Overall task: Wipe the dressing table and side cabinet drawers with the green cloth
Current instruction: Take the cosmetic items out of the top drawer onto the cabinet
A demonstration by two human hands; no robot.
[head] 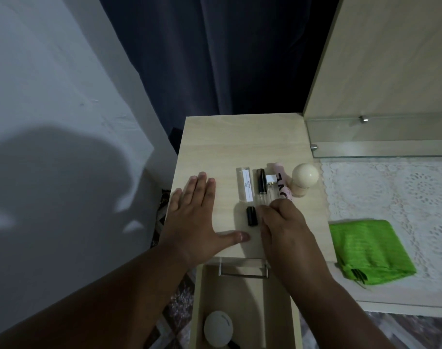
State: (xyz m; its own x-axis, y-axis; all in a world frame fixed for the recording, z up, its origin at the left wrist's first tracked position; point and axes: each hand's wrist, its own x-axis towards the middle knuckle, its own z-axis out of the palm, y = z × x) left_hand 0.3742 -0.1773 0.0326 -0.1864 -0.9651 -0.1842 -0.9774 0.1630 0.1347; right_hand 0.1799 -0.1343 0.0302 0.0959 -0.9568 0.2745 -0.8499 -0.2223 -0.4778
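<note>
The folded green cloth [370,250] lies on the white lace mat of the dressing table [391,192], to the right of both hands and touched by neither. My left hand [194,220] rests flat, fingers spread, on the pale wooden top of the side cabinet [240,137]. My right hand [285,227] is curled over the near ends of the small bottles lined up there; whether it grips one is hidden by the fingers. A drawer [242,306] with a metal handle stands pulled out below the cabinet top.
On the cabinet top lie a clear vial with a white label [246,185], a black-capped tube [261,182], a pink tube [281,180], a small black cap [327,216] and a cream round-capped bottle [304,178]. A white round object [218,328] sits in the drawer. A glass shelf [381,137] is behind.
</note>
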